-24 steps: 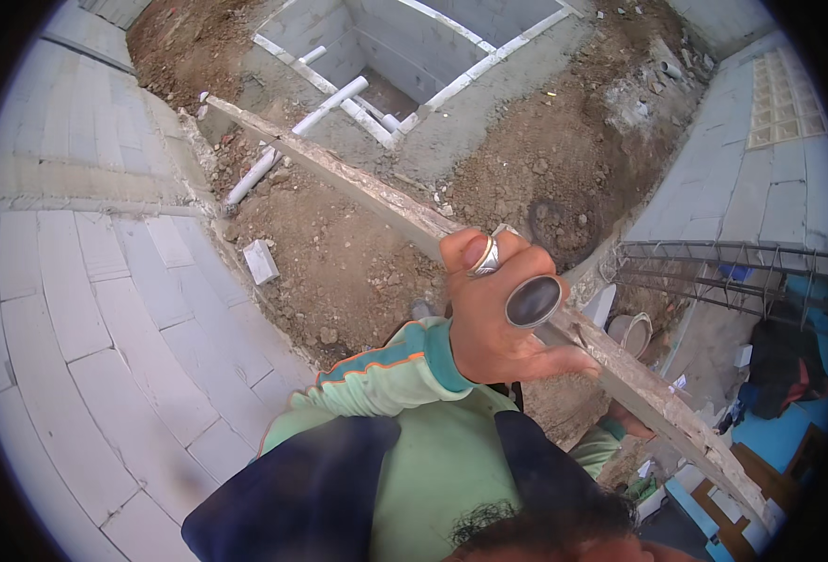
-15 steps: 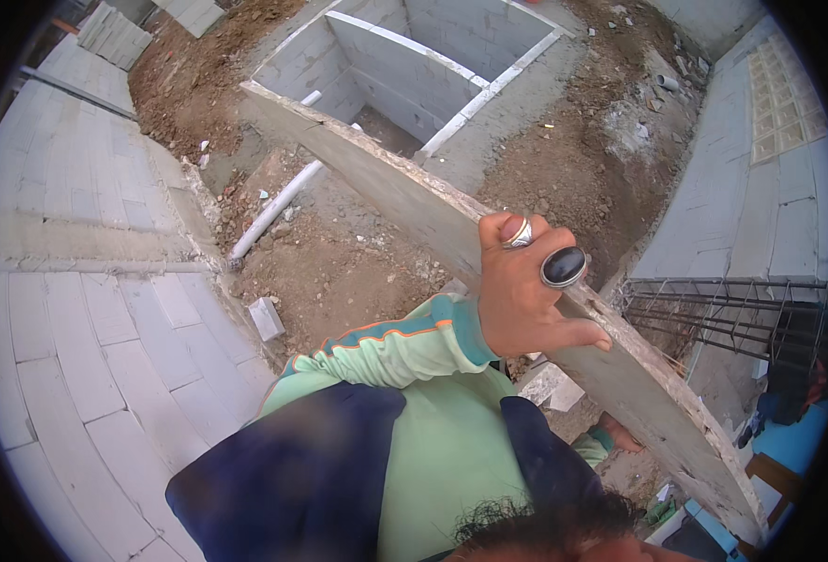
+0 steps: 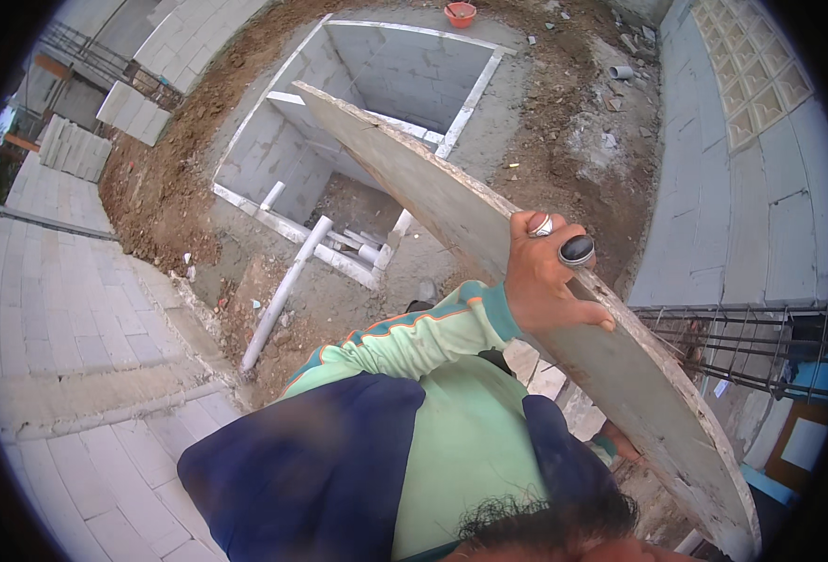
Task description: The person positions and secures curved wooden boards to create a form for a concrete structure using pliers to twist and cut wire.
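A long grey board with a rough, chipped pale edge stands on its side, running diagonally from the pit to the lower right. My left hand, wearing two rings, is closed over its upper edge, thumb lying along the rim. Lower down, my right hand grips the board near its bottom edge; its fingertips are hidden by the board. The far end of the board overlaps the block-walled pit in view.
A white pipe slants out of the pit's near side. Pale block walls stand left and right. A steel rebar cage lies at the right. Broken pale blocks are beside me, and an orange basin sits beyond the pit.
I have moved forward with the board, so the pit and pipe appear nearer and more of the pit shows. Both hands keep their hold.
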A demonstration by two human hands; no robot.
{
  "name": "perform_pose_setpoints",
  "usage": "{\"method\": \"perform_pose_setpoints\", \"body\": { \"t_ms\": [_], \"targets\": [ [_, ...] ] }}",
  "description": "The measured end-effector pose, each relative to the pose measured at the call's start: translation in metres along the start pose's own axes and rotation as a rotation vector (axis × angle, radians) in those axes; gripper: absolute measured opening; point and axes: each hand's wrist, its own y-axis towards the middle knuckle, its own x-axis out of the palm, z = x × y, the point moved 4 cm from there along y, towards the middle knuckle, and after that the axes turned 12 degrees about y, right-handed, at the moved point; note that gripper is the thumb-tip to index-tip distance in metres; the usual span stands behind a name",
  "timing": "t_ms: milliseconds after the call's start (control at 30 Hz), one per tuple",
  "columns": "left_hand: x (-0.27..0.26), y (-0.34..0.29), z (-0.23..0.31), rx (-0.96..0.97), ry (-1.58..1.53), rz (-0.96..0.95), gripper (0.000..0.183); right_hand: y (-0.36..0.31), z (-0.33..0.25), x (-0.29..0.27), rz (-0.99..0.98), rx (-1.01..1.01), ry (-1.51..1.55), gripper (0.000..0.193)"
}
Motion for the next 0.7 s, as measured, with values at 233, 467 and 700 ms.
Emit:
{"method": "perform_pose_setpoints", "body": {
  "t_ms": [233, 467, 700],
  "targets": [
    [0.053, 0.081, -0.106, 0.084, -0.105, -0.074, 0.069, -0.04, 0.085, 0.059, 0.078, -0.177, 0.037, 0.093],
    [0.128, 0.168, -0.236, 0.13, -0.298, -0.165, 0.068, -0.098, 0.223, 0.147, 0.151, -0.274, -0.099, 0.091],
    [0.203, 0.252, -0.313, 0.132, -0.474, -0.283, 0.069, -0.096, 0.328, 0.227, 0.164, -0.278, -0.207, 0.09]
  ]
}}
